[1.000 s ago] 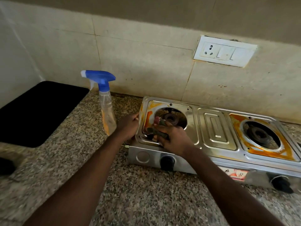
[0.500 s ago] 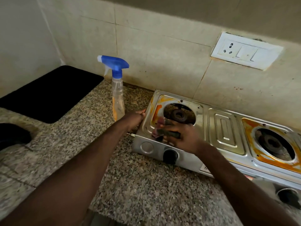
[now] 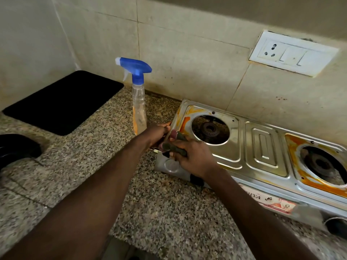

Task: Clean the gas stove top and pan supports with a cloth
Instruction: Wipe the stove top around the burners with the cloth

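A two-burner steel gas stove (image 3: 262,147) sits on the granite counter against the tiled wall, with no pan supports on it. Orange stains ring the left burner opening (image 3: 210,130) and, more heavily, the right burner opening (image 3: 323,166). My right hand (image 3: 193,156) grips a dark green and maroon cloth (image 3: 174,147) and presses it on the stove's front left corner. My left hand (image 3: 157,133) curls round the stove's left edge. The cloth is partly hidden under my fingers.
A clear spray bottle (image 3: 139,104) with a blue trigger head stands just left of the stove. A black mat (image 3: 63,102) lies at the back left, a dark round object (image 3: 16,147) at the left edge. A white socket plate (image 3: 293,53) is on the wall.
My right hand has slid the cloth leftward and nearer, from beside the left burner to the stove's front left corner. My left hand stays on the stove's left edge. The camera view has shifted.
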